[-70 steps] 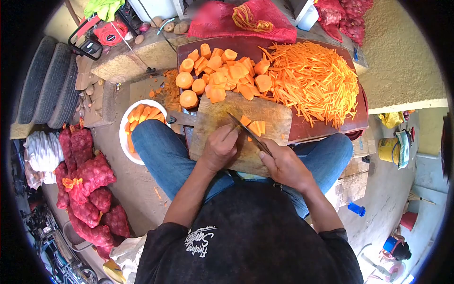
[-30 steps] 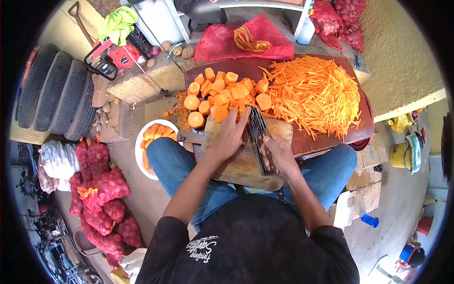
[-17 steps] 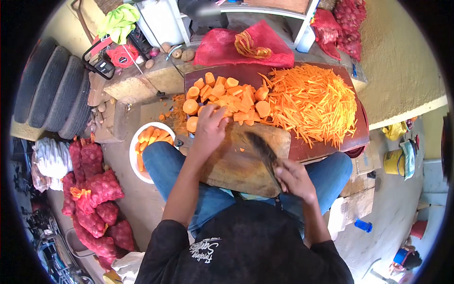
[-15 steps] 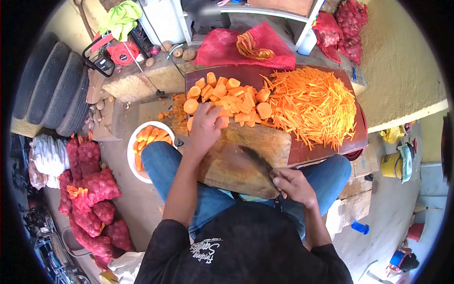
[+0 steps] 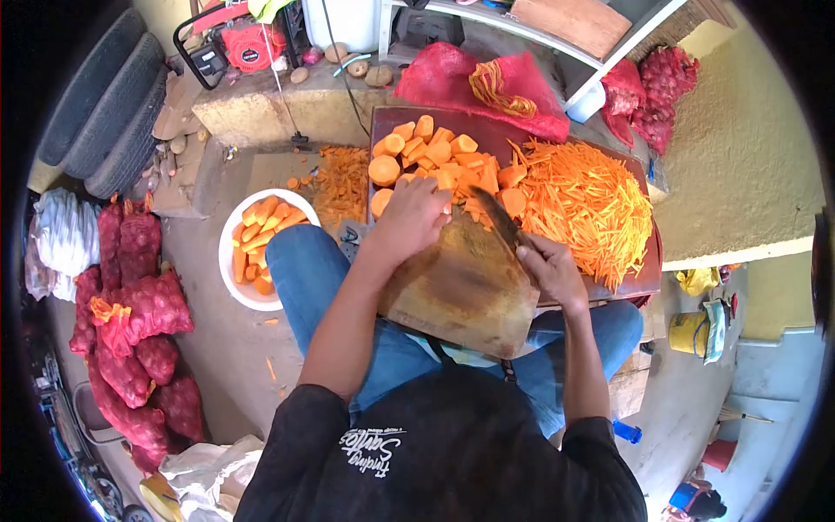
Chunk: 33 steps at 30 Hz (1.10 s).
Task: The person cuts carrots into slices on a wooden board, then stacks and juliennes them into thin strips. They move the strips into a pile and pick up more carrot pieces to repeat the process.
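Observation:
A worn wooden cutting board (image 5: 461, 291) lies over my lap, against a dark red table. My right hand (image 5: 550, 270) is wrapped round the handle of a knife (image 5: 497, 216), whose blade points up and left over the board's far edge. My left hand (image 5: 412, 217) is at the board's far left, fingers bent against the carrot pieces; what lies under the fingertips is hidden. Chunks and slabs of carrot (image 5: 438, 152) are heaped beyond the board. To their right is a large pile of thin carrot strips (image 5: 583, 204).
A white basin (image 5: 228, 252) of peeled carrots stands left of my knee. Red net sacks (image 5: 156, 304) lie farther left, below stacked tires (image 5: 113, 109). An empty red net bag (image 5: 444, 83) lies behind the table, near a white shelf (image 5: 557, 52).
The knife has swung up from the board's middle to its far edge, near the carrot pieces. My left hand remains by the pieces, its fingers now nearer the blade. The whole view has shifted.

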### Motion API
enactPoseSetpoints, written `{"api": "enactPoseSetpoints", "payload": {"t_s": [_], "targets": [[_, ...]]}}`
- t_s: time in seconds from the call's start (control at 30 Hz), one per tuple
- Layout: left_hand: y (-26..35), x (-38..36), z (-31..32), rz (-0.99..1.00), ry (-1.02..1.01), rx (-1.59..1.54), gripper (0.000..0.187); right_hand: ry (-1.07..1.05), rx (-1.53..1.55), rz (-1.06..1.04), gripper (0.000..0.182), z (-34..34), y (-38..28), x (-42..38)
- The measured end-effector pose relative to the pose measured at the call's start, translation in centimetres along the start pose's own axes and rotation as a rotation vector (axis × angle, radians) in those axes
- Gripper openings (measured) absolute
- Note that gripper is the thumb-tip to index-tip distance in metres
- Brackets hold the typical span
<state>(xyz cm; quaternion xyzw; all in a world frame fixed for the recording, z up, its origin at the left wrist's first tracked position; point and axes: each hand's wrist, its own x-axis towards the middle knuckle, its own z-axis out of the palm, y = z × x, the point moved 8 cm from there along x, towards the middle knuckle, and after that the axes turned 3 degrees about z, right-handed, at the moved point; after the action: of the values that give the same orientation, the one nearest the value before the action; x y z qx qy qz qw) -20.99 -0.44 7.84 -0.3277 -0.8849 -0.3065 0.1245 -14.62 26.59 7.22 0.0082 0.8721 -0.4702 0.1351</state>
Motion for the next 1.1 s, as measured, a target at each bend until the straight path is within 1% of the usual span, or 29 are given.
{"api": "enactPoseSetpoints", "payload": {"t_s": [0.07, 0.13, 0.23, 0.27, 0.37, 0.4, 0.47, 0.5, 0.57, 0.63, 0.67, 0.77, 0.8, 0.9, 1.03, 1.07, 1.1], "targets": [[0.0, 0.3, 0.1, -0.025, -0.023, 0.002, 0.032, 0.019, 0.040, 0.095, 0.038, -0.7, 0.0, -0.6], [-0.1, 0.2, 0.2, -0.016, -0.018, 0.009, 0.030, 0.090, 0.111, 0.057, 0.038, -1.3, -0.3, -2.0], [-0.2, 0.2, 0.1, -0.018, 0.000, 0.016, 0.028, 0.038, -0.049, -0.120, 0.037, -2.5, -0.6, -4.1], [-0.2, 0.3, 0.0, -0.024, 0.008, 0.018, 0.027, -0.044, -0.063, -0.023, 0.037, -3.0, -0.1, -4.8], [-1.4, -0.1, 0.7, -0.042, -0.005, 0.053, 0.026, -0.239, -0.007, 0.103, 0.036, -3.9, 1.0, -6.1], [-1.3, -0.2, 0.5, -0.044, -0.004, 0.044, 0.026, -0.280, 0.122, 0.117, 0.035, -3.9, 0.9, -6.4], [-0.8, -0.3, 0.4, -0.038, -0.009, 0.013, 0.025, -0.280, 0.008, 0.093, 0.032, -5.4, 1.6, -6.6], [-0.3, 0.0, 0.0, -0.012, 0.029, 0.031, 0.024, -0.275, -0.053, 0.079, 0.031, -6.1, 1.9, -6.8], [1.0, 0.4, -0.6, 0.037, 0.117, 0.067, 0.023, -0.211, 0.074, 0.183, 0.032, -7.0, 3.2, -7.6], [2.2, 0.8, -0.1, 0.047, 0.064, 0.006, 0.024, -0.105, 0.150, 0.305, 0.033, -7.0, 4.3, -9.2], [2.8, 0.8, 0.4, 0.051, 0.036, -0.023, 0.025, -0.062, 0.266, 0.247, 0.032, -6.0, 4.7, -10.0], [5.0, 0.3, 2.7, 0.127, -0.070, -0.015, 0.026, 0.185, 0.477, 0.339, 0.029, -2.8, 4.1, -13.0], [5.6, 0.1, 3.2, 0.146, -0.114, 0.003, 0.027, 0.217, 0.546, 0.331, 0.027, -1.6, 4.1, -13.7], [6.1, -0.2, 4.5, 0.183, -0.116, 0.036, 0.027, 0.294, 0.655, 0.350, 0.027, 1.9, 3.8, -14.6], [5.4, -0.1, 3.6, 0.133, -0.094, 0.024, 0.027, 0.176, 0.791, 0.324, 0.028, 5.9, 2.6, -12.3], [5.2, 0.0, 3.3, 0.121, -0.077, 0.029, 0.025, 0.122, 0.753, 0.293, 0.034, 6.7, 1.4, -11.2], [4.9, 0.0, 2.8, 0.105, -0.059, 0.036, 0.024, 0.095, 0.750, 0.294, 0.034, 7.5, 0.8, -10.0]]}}
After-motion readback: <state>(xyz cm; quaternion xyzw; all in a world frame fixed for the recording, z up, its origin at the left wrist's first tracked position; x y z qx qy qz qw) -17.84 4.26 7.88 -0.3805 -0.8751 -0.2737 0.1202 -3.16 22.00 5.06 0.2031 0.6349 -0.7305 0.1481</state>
